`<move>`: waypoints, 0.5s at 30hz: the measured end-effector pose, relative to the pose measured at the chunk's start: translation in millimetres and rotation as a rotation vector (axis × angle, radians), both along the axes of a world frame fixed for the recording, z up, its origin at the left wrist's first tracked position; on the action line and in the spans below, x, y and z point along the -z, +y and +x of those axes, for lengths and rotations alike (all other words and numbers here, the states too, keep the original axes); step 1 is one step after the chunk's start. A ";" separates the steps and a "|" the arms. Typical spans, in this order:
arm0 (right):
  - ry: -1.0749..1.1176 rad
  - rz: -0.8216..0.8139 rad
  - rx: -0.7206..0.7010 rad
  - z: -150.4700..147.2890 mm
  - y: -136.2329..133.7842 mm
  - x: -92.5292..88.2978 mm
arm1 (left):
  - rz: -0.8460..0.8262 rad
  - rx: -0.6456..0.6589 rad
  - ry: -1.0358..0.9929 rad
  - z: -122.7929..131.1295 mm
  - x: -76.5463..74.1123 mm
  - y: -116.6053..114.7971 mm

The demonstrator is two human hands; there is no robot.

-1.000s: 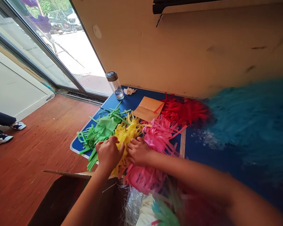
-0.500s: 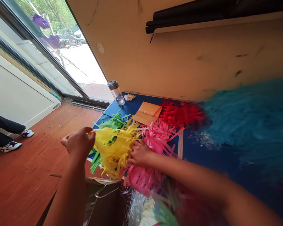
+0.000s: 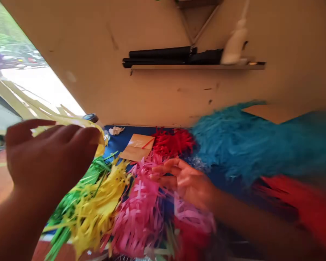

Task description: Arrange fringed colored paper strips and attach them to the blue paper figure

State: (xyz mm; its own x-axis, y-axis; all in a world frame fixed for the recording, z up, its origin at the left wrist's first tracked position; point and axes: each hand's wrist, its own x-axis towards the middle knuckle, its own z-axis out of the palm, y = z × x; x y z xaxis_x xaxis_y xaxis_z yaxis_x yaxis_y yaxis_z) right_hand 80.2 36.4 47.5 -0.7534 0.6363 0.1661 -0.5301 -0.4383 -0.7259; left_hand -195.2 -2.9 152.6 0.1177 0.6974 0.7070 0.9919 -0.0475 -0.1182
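Note:
My left hand (image 3: 53, 156) is raised close to the camera at the left, its fingers closed on a piece of yellow fringed tissue paper (image 3: 101, 143). Pale strips of that piece stream out to the left, blurred. Over the table, my right hand (image 3: 191, 181) has its fingers apart and holds nothing; it is nearest to the pink fringed paper (image 3: 141, 210). Left of the pink lie more yellow fringe (image 3: 97, 208) and green fringe (image 3: 62, 214). Behind them are an orange envelope-like paper (image 3: 137, 146) and red fringe (image 3: 174, 142).
A large blue-teal fringe heap (image 3: 233, 141) covers the table's right side, with red fringe (image 3: 304, 206) in front. A bottle (image 3: 91, 117) is partly hidden behind my left hand. Black rolls (image 3: 160, 57) lie on a wall shelf (image 3: 195, 67). The glass door is at the left.
My left hand has lifted toward the camera, taking a yellow piece off the pile. My right hand has come away from the yellow paper and opened. The view has swung right.

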 end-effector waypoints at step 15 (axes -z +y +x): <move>-0.677 0.785 0.490 56.4 -25.0 11.9 | -0.209 0.180 0.278 158.6 65.0 77.5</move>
State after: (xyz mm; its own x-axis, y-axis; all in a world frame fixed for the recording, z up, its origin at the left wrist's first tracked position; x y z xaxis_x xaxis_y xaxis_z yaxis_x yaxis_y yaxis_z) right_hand 136.6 11.4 35.6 -0.5390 0.7863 0.3020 0.0846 0.4072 -0.9094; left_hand -36.7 74.5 87.5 0.4187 0.7734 0.4759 0.8968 -0.2696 -0.3508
